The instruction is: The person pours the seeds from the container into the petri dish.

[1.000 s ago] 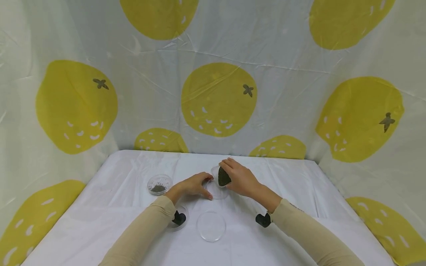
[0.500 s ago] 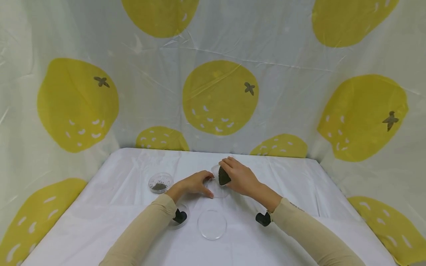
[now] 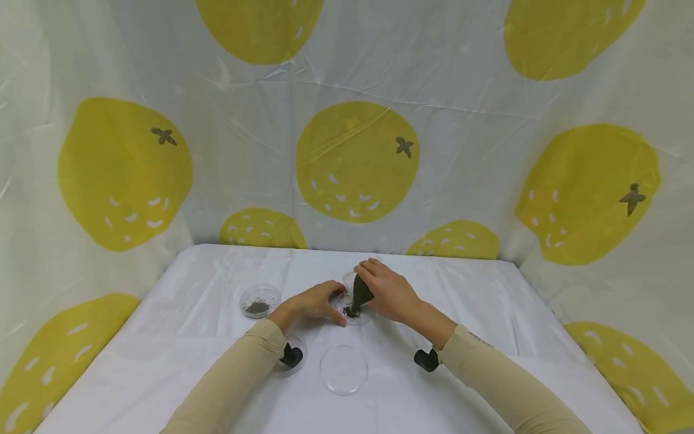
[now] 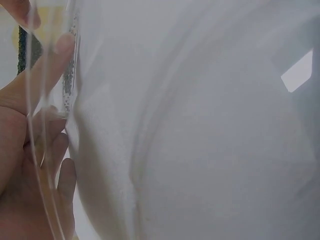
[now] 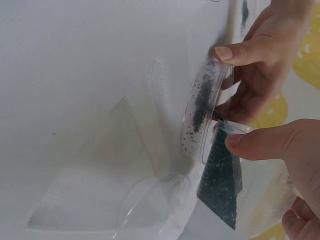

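Observation:
My left hand (image 3: 320, 299) grips the rim of a clear petri dish (image 3: 362, 320), its thumb and fingers on either side. Dark granules (image 3: 351, 311) lie heaped and scattered in the dish, which also shows edge-on in the right wrist view. My right hand (image 3: 391, 293) holds a clear container (image 5: 218, 175) partly full of the same dark granules. The container is tilted sideways over the dish, its mouth toward my left hand, and granules spill from it. Its far side is hidden behind my right fingers.
To the left stands another petri dish (image 3: 260, 292) with dark granules in it. A round clear lid or dish (image 3: 344, 369) lies nearer on the white cloth (image 3: 406, 404). Another clear dish (image 3: 298, 367) sits partly hidden under my left wrist's black camera (image 3: 291, 356).
Dark granules have fallen from the container into the petri dish, which showed none before. My right hand has tipped the container slightly further left. The left hand stays in place.

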Action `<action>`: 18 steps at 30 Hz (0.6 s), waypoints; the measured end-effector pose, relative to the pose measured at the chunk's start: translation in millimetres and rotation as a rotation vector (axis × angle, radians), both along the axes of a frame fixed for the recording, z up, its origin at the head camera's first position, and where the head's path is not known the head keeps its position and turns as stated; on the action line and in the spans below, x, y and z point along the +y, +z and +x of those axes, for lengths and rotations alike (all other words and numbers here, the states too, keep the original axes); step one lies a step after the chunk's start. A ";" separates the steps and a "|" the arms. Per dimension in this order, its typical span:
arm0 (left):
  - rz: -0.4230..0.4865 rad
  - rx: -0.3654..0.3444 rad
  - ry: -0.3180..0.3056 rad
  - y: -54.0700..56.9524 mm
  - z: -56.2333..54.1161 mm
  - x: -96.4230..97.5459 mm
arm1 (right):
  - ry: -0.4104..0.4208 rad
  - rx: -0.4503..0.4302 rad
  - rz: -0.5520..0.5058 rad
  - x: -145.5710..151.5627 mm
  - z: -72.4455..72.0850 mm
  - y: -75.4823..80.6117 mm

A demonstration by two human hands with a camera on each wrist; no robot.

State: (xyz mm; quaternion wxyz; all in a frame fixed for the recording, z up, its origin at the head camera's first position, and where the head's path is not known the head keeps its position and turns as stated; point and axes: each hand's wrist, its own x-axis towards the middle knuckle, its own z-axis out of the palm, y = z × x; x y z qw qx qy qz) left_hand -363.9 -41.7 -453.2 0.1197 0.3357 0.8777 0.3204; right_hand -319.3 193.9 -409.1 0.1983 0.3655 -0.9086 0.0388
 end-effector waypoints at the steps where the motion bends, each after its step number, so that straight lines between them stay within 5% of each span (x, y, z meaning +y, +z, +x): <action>1: 0.000 0.000 -0.001 -0.3 0.3 -0.3 | -0.002 0.002 0.001 -0.4 0.1 -0.2; 18: 0.011 0.010 0.000 -0.6 0.9 -1.4 | -0.009 0.003 0.044 -1.8 -2.8 -0.4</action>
